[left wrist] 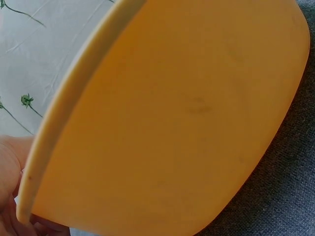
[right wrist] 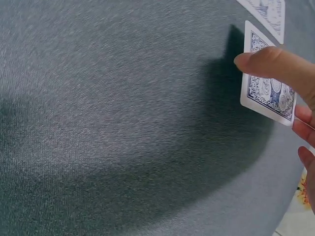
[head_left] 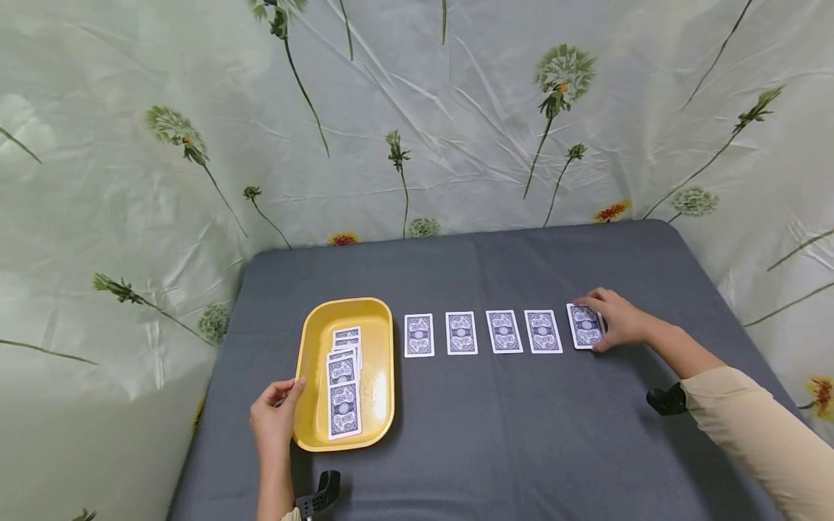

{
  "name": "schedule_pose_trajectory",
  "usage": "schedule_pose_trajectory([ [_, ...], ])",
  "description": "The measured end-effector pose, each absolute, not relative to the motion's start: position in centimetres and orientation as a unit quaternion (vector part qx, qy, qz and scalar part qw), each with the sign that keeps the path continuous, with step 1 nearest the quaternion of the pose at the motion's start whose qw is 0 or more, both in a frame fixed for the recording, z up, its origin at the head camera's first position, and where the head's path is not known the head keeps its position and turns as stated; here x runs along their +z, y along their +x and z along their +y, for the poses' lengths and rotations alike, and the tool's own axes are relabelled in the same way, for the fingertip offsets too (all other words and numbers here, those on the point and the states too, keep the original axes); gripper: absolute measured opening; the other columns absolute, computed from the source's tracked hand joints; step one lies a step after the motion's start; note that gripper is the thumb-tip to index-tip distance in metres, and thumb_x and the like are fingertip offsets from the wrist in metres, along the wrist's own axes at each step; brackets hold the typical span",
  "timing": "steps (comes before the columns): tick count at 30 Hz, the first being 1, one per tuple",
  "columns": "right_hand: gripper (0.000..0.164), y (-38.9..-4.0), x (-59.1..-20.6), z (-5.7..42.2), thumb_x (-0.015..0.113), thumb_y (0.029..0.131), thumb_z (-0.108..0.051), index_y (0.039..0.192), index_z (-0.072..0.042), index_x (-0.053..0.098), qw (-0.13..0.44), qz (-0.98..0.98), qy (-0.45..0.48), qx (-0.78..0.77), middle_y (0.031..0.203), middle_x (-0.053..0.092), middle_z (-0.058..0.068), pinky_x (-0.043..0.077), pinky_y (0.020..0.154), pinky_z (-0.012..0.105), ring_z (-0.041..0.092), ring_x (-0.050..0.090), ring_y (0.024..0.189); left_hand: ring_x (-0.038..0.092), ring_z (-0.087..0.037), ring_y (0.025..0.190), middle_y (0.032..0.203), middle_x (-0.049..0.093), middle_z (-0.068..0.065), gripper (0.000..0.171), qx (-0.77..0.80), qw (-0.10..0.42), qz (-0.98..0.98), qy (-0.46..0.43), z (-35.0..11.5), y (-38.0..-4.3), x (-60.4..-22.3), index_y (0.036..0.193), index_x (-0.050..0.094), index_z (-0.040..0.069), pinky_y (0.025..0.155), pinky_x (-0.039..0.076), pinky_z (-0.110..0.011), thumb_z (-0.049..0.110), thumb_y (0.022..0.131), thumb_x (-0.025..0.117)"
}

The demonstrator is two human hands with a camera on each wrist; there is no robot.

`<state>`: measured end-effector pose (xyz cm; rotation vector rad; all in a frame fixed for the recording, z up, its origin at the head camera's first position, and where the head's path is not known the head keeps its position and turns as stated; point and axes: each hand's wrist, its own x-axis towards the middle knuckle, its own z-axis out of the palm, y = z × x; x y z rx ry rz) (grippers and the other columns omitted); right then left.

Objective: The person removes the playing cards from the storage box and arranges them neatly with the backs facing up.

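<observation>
At the right end of a row of face-down playing cards point(head_left: 504, 332), my right hand point(head_left: 615, 318) holds a playing card point(head_left: 584, 327) by its edges. In the right wrist view the thumb lies across one edge of that blue-backed card point(right wrist: 266, 93), with fingertips at the opposite edge. My left hand point(head_left: 276, 412) pinches the left rim of a yellow tray point(head_left: 389, 376). Overlapping face-down cards point(head_left: 343, 410) lie inside the tray. The left wrist view is mostly filled by the tray's outer side point(left wrist: 172, 123), with part of the hand point(left wrist: 10, 172) at its rim.
A dark grey cloth point(head_left: 508, 434) covers the table. Behind it hangs a pale curtain point(head_left: 469, 130) printed with dandelions. Black wrist devices sit on the right wrist point(head_left: 666, 399) and left wrist point(head_left: 319, 493).
</observation>
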<state>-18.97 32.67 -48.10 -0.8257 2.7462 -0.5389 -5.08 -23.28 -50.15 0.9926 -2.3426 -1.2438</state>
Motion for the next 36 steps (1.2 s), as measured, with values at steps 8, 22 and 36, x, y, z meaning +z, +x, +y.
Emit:
schedule_pose_trajectory([
  [8, 0.081, -19.1, -48.9, 32.9, 0.085, 0.058, -0.029, 0.126, -0.001, 0.049, 0.162, 0.93, -0.269, -0.193, 0.112, 0.042, 0.017, 0.036, 0.083, 0.052, 0.035, 0.041, 0.102, 0.046, -0.003, 0.064, 0.07, 0.058, 0.005, 0.035, -0.428, 0.149, -0.829, 0.327, -23.3, -5.0, -50.2, 0.087, 0.07, 0.002, 0.051, 0.037, -0.017, 0.036, 0.079, 0.072],
  [22, 0.084, -19.4, -48.8, 32.7, 0.085, 0.058, -0.031, 0.127, -0.001, 0.046, 0.17, 0.928, -0.26, -0.206, 0.113, 0.04, 0.021, 0.032, 0.082, 0.055, 0.038, 0.038, 0.102, 0.048, -0.011, 0.067, 0.077, 0.061, -0.006, 0.036, -0.432, 0.156, -0.823, 0.335, -23.3, -5.1, -50.4, 0.089, 0.069, 0.001, 0.05, 0.038, -0.021, 0.037, 0.08, 0.071],
  [36, 0.056, -19.5, -48.1, 26.1, 0.071, 0.071, -0.05, 0.109, -0.011, 0.06, 0.029, 0.973, -0.194, -0.123, 0.099, 0.053, 0.013, 0.044, 0.061, 0.042, 0.024, 0.051, 0.079, 0.046, -0.01, 0.067, 0.072, 0.057, 0.003, 0.04, -0.436, 0.166, -0.815, 0.344, -23.9, -5.2, -51.5, 0.083, 0.069, 0.009, 0.043, 0.037, -0.028, 0.048, 0.075, 0.071],
])
